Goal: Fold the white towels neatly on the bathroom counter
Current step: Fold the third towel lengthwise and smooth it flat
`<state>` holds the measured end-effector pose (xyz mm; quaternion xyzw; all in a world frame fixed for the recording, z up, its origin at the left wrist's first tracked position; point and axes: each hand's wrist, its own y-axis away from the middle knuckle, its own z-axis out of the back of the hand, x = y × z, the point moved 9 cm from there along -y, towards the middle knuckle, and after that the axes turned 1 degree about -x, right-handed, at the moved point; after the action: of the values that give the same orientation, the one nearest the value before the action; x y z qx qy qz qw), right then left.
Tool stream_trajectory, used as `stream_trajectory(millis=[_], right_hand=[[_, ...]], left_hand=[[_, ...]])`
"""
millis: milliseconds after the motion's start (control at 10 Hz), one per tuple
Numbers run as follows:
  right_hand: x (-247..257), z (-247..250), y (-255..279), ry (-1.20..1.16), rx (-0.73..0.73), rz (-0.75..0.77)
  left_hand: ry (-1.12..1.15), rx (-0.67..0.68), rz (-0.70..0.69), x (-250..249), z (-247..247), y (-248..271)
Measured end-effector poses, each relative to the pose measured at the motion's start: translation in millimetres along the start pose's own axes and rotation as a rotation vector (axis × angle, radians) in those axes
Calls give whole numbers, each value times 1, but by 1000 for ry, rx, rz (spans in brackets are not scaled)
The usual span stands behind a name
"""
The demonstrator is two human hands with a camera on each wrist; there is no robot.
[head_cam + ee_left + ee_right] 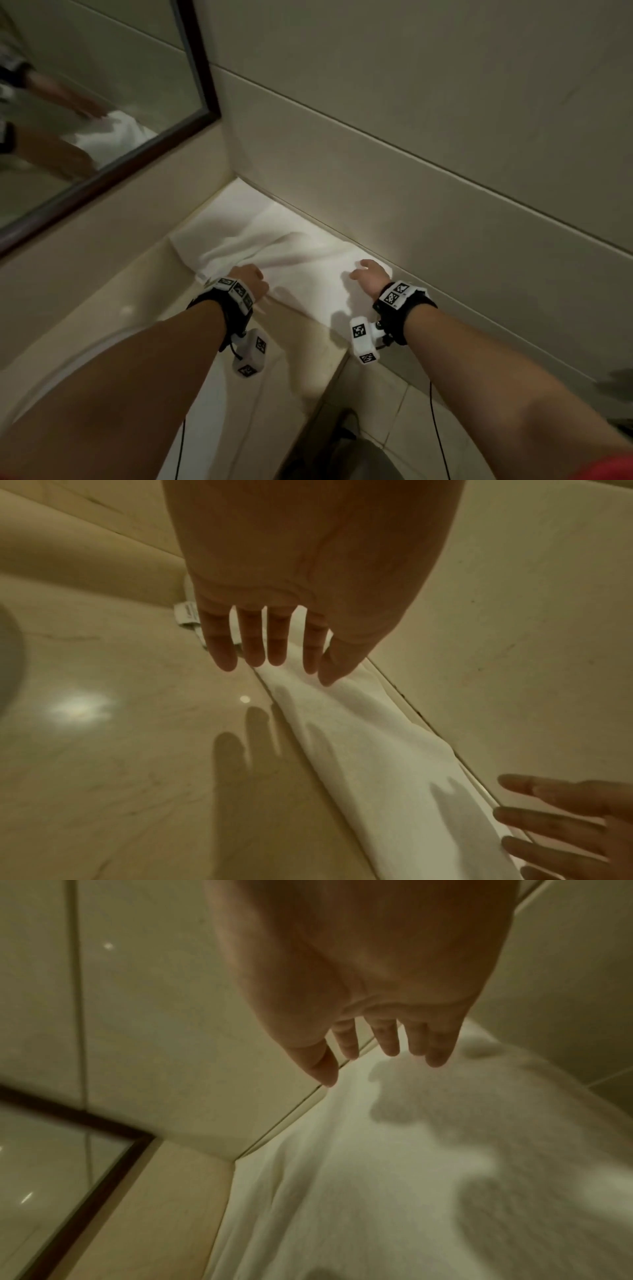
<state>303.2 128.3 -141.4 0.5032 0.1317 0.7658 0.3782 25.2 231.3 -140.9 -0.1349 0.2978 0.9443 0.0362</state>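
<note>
A white towel (pixel 291 250) lies spread on the beige counter (pixel 144 294), pushed into the corner against the tiled wall, with soft ridges across its middle. My left hand (pixel 250 277) hovers over its near left edge, fingers straight and slightly apart (pixel 253 647), holding nothing. My right hand (pixel 368 274) is above the towel's right part close to the wall, fingers straight (pixel 387 1042), casting a shadow on the cloth (pixel 428 1150). The towel (pixel 359 750) has a small label (pixel 185 614) at its far corner.
A dark-framed mirror (pixel 102 137) hangs on the left wall and reflects the towel and an arm. The tiled wall (pixel 445 154) runs along the towel's far side. The counter's front edge (pixel 339 363) drops to a tiled floor (pixel 394 428); a basin rim (pixel 68 370) curves at lower left.
</note>
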Motion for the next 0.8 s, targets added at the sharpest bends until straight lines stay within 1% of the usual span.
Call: stream_trajectory(millis=[100,200,300,400,500,600,700,800], right_hand=[[37,-24,4,43,58,96],[66,-55,1,55,142,151],[90,-84,-6,110,215,198],[112,-114,-16,181,309,258],[134,-140,-25,227,409,309],[150,-162,-35,267,521,333],[162,-183,-45,312,605,344],[168,-202,-51,356,676,358]], left_hand=[[76,-8,76,23,11,3],[176,-32,168,53,13,-5],[344,-105,277,76,22,-8],[451,-154,383,94,25,-12],[656,-251,519,125,17,-34],[695,-263,559,124,20,-37],[820,-235,576,123,26,-41],[958,-198,634,122,23,-39]])
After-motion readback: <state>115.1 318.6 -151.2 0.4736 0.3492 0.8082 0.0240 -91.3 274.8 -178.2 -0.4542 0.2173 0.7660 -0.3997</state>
